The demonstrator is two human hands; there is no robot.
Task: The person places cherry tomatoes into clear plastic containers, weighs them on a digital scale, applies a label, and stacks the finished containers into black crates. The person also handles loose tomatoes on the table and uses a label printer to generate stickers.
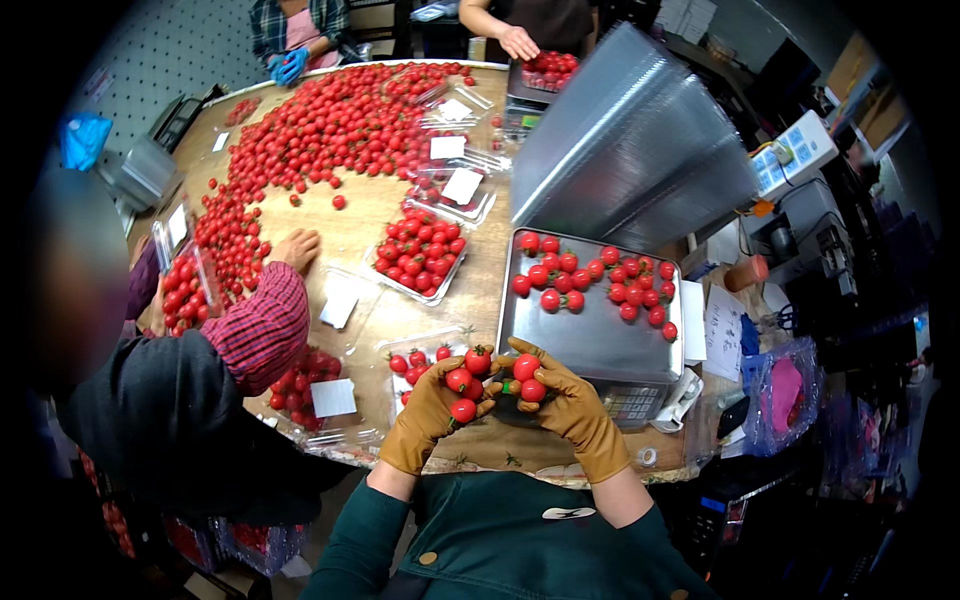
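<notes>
Both my hands wear tan rubber gloves. My left hand (439, 405) holds several cherry tomatoes (478, 360) with green stems, above the near edge of a clear plastic punnet (386, 346) that has several tomatoes inside. In my right hand (562, 397) are a few more tomatoes (526, 367), at the near left corner of a weighing scale's metal tray (592, 345). Two groups of loose tomatoes lie on the far half of that tray. Beyond my left hand stands a full punnet of tomatoes (420, 251), its lid (352, 289) folded out with a white label.
A large heap of tomatoes (330, 120) covers the far table. Closed labelled punnets (457, 187) stand beside it. A tall stack of clear plastic containers (622, 142) rises behind the scale. A co-worker (255, 330) leans in at left; two more people are across the table.
</notes>
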